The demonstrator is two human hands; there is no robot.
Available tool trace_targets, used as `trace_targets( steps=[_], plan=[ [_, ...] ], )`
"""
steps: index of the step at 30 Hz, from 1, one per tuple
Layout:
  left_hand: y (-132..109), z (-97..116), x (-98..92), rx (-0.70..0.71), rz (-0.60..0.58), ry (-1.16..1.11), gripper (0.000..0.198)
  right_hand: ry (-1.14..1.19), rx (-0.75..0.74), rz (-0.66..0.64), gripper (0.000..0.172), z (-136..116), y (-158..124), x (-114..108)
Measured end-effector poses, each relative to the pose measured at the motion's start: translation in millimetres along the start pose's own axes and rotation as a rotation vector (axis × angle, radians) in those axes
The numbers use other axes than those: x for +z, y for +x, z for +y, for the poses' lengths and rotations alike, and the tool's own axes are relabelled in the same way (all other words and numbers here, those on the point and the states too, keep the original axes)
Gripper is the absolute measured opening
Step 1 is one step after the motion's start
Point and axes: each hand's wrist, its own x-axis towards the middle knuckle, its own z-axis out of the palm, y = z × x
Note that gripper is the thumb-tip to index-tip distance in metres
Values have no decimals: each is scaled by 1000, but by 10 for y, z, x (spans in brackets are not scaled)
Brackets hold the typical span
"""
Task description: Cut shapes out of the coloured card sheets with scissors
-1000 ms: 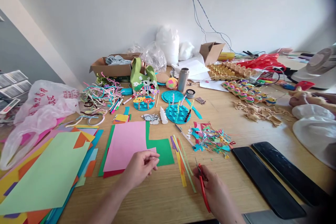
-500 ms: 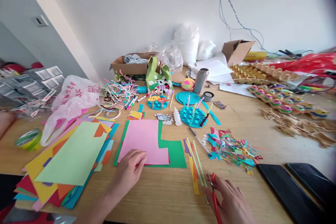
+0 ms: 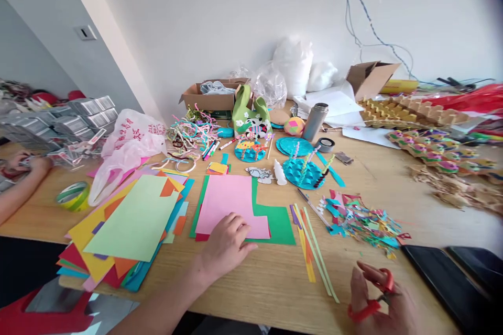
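Observation:
My left hand [image 3: 230, 238] rests on the lower edge of a pink paper sheet [image 3: 226, 193]. Its fingers are loosely bent, thumb apart, and nothing shows in them. Under the pink sheet lie a larger green sheet [image 3: 280, 222] and a red sheet that shows only along the edge. At the lower right my right hand [image 3: 383, 309] holds scissors [image 3: 387, 278] with red handles, the loops around the fingers. The metal part is mostly hidden by the hand. Several narrow paper strips [image 3: 316, 246], pale green, yellow, orange and purple, lie between my hands.
Stacked coloured paper [image 3: 129, 222] covers the left side, near a tape roll [image 3: 73, 196]. Paper scraps [image 3: 363, 220] and two phones [image 3: 436, 285] lie right. Behind stand blue egg-carton crafts [image 3: 302, 174] and a bottle [image 3: 315, 123]. Another person's hand [image 3: 29, 165] is at far left.
My right hand has moved right, away from the strips, and the scissors have turned in it. My left hand has shifted slightly right on the pink sheet. The view has swung left.

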Motion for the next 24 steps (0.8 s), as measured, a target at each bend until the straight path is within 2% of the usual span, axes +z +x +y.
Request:
trace_targets(
  steps=[4, 11, 19, 24],
  plan=[
    [84, 19, 120, 8, -20, 86, 29, -39, -57, 50, 30, -11, 16, -10],
    [92, -21, 221, 61, 18, 168, 7, -35, -80, 39, 29, -10, 25, 6],
    [89, -49, 279, 89, 108, 192, 20, -19, -91, 59, 28, 26, 27, 35],
    [89, -44, 270, 78, 141, 161, 18, -59, -66, 44, 34, 10, 38, 22]
  ],
)
